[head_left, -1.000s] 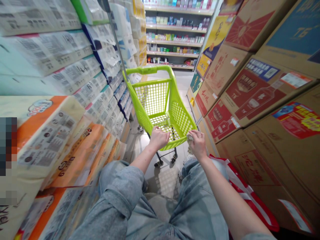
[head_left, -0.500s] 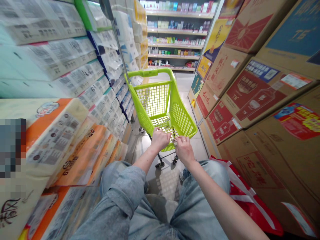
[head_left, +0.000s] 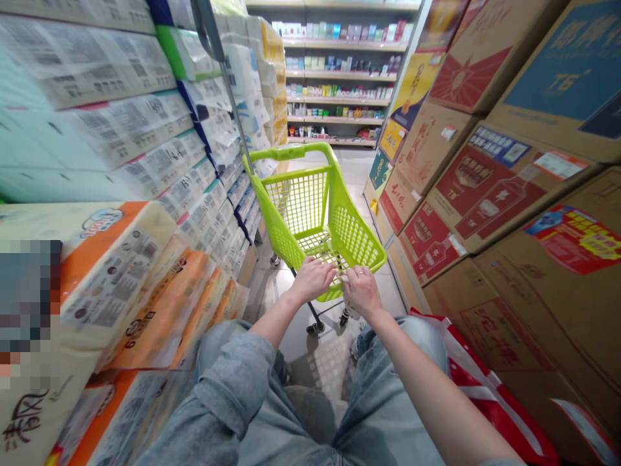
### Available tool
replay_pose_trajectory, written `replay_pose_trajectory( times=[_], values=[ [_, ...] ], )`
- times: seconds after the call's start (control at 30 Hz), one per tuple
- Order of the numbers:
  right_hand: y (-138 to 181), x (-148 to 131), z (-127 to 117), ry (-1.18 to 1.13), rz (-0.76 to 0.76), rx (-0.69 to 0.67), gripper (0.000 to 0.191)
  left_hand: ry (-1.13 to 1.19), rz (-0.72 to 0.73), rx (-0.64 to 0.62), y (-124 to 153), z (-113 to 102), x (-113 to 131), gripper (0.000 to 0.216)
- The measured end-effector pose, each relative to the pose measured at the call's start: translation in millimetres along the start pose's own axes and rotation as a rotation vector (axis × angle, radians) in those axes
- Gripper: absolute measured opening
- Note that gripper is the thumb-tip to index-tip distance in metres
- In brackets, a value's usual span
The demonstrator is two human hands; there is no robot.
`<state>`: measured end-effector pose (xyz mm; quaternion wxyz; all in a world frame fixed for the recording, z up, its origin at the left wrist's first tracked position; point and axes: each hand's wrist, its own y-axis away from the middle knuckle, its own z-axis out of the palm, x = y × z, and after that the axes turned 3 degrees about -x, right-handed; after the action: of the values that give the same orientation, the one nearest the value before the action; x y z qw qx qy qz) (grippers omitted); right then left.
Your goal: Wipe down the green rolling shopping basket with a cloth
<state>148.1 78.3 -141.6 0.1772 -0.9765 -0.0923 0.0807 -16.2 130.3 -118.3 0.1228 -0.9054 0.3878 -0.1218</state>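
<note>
The 2 hands at the near end of a green shopping cart (head_left: pixel 347 208), which stands upright on the floor (head_left: pixel 388 294) between stacked packs (head_left: pixel 140 152) and cartons (head_left: pixel 504 194). The fingers of the left hand (head_left: pixel 314 279) and right hand (head_left: pixel 361 289) are bent, near each other, over the near rim; whether they close on it, or on anything else, cannot be told. For good control, 1 hand would best steady the rim while the other works with light, even pressure. The cart's long axis runs away from the person, the handle (head_left: pixel 291 153) at its far end, veering slightly left; the basket opens upward.
</note>
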Motion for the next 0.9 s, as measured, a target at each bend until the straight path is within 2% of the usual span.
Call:
replay_pose_trajectory(
  times=[0.17,0.37,0.5,0.6,0.77,0.9],
  values=[
    [1,21,1,0.002,-0.012,0.007,0.01,-0.034,0.164,-0.066,-1,-12,-18,0.034],
    [3,42,0,0.021,-0.041,0.006,0.01,-0.112,0.189,-0.03,-6,-18,-41,0.035],
    [1,49,0,0.027,-0.029,0.01,0.014,-0.136,0.215,-0.042,-10,-12,-37,0.038],
    [0,48,3,0.02,0.069,0.049,0.015,-0.165,0.177,-0.036,-14,-8,-29,0.037],
    [1,36,8,-0.061,0.246,0.155,0.023,-0.187,0.147,-0.012,-16,-2,-20,0.036],
    [6,20,5,-0.121,0.31,0.148,0.028,-0.198,0.125,0.002,-15,0,-15,0.037]
  ],
)
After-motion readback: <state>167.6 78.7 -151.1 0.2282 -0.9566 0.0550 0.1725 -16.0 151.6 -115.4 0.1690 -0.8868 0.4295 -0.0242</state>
